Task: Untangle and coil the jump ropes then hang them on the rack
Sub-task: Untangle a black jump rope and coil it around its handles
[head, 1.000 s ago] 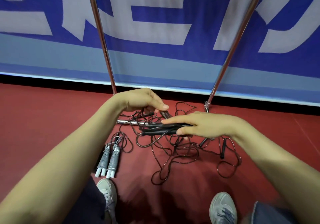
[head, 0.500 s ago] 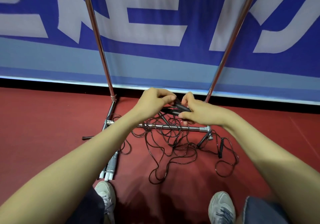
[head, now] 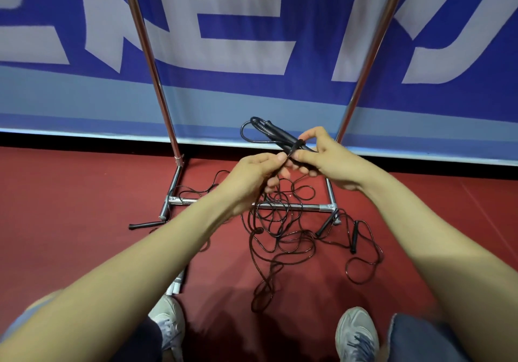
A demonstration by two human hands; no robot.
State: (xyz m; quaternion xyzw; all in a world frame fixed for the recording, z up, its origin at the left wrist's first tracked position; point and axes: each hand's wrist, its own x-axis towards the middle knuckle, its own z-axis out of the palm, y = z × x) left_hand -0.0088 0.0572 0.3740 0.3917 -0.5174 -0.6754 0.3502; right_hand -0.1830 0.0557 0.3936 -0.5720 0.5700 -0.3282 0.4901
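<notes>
Far left, on the red floor (head: 70,221), one loose handle (head: 145,224) lies flat, just beside the left foot of the rack (head: 294,207). Pale handle ends (head: 176,286) show under the left forearm; the rest is hidden. The left post (head: 148,61) of the rack rises in front of a blue and white banner (head: 238,39).

Left hand (head: 252,182): grip closed, thumb and forefinger pinching a thin black cord (head: 294,147). We note that this cord is wound round a pair of black handles (head: 276,133), which are held side by side in the air and point up and to the left.

Right hand (head: 330,162): grip clamped on the lower end of that pair, thumb on top. The two hands are almost touching.

Below the hands, the tangle of ropes (head: 280,235) lies on the floor, draped over the rack's base bar. To its right, two more handles (head: 355,237) lie near the right foot of the rack. The right post (head: 370,47) rises above them. Both shoes (head: 356,333) are at the bottom edge.
</notes>
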